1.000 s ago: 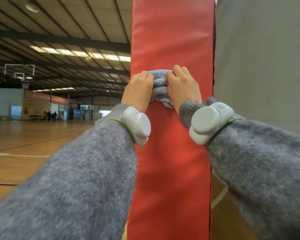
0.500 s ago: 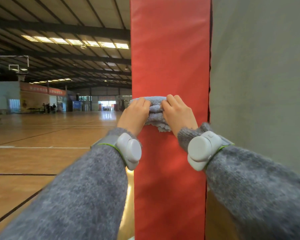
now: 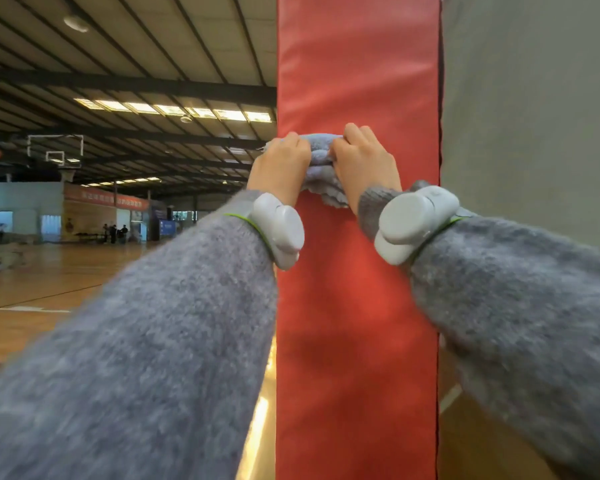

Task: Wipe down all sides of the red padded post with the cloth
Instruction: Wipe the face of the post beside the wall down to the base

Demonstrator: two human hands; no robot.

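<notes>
The red padded post (image 3: 357,306) stands upright straight ahead and fills the middle of the view. A bunched grey-blue cloth (image 3: 321,168) is pressed flat against its front face at about chest height. My left hand (image 3: 281,168) grips the cloth's left end near the post's left edge. My right hand (image 3: 362,164) grips its right end, fingers curled over the top. Both arms wear fuzzy grey sleeves with white wrist devices.
A grey wall (image 3: 534,116) runs right beside the post on the right, with a narrow dark gap between them. To the left lies a wooden gym floor (image 3: 49,289), a distant basketball hoop (image 3: 56,155) and a few people (image 3: 115,233) far off.
The cloth and both hands went down the post's front face half a second ago, and now sit higher on it again. The grip on the cloth is unchanged.
</notes>
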